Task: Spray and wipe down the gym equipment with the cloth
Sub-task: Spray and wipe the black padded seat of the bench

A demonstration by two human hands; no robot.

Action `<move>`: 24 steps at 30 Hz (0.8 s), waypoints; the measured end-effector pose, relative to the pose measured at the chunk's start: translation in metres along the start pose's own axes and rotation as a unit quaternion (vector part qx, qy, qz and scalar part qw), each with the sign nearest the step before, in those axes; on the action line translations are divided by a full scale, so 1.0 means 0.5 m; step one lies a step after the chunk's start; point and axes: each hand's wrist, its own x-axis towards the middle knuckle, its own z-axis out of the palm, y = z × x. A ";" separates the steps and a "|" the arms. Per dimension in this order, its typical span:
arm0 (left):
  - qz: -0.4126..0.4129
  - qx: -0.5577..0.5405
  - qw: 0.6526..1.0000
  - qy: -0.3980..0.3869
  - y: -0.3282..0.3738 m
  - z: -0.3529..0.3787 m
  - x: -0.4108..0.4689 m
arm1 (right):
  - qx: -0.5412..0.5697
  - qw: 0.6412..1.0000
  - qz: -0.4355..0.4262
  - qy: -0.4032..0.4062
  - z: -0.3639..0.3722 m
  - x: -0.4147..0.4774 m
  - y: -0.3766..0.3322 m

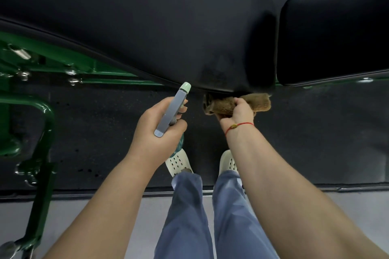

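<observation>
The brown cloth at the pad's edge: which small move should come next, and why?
Probably slide the cloth leftward along the lower edge of the black pad: the right hand grips it at that edge, and the left hand holds the spray bottle pointing left of it.

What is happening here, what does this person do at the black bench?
A person is cleaning gym equipment. The right hand grips a brown fluffy cloth right at the near edge of the large black padded cushion. The left hand holds a grey spray bottle with a pale green nozzle, pointed toward that same edge, close beside the cloth. A second black pad lies to the right, and a green metal frame stands at the left.
</observation>
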 end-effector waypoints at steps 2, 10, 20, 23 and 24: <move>0.011 -0.004 1.000 0.016 -0.002 -0.020 -0.009 | 0.014 0.999 0.025 -0.024 0.029 -0.040 0.033; 0.054 -0.009 0.985 0.165 -0.029 -0.104 -0.065 | 0.028 0.989 0.108 -0.102 0.111 -0.190 0.134; 0.040 -0.066 0.978 0.193 -0.025 -0.142 -0.093 | -0.059 0.998 0.002 0.013 0.066 -0.242 0.080; 0.058 -0.089 0.978 0.179 -0.018 -0.138 -0.086 | -0.122 0.991 -0.033 0.034 0.062 -0.205 0.054; 0.059 -0.089 0.979 0.174 -0.018 -0.136 -0.082 | -0.142 0.989 -0.032 0.002 0.059 -0.197 0.050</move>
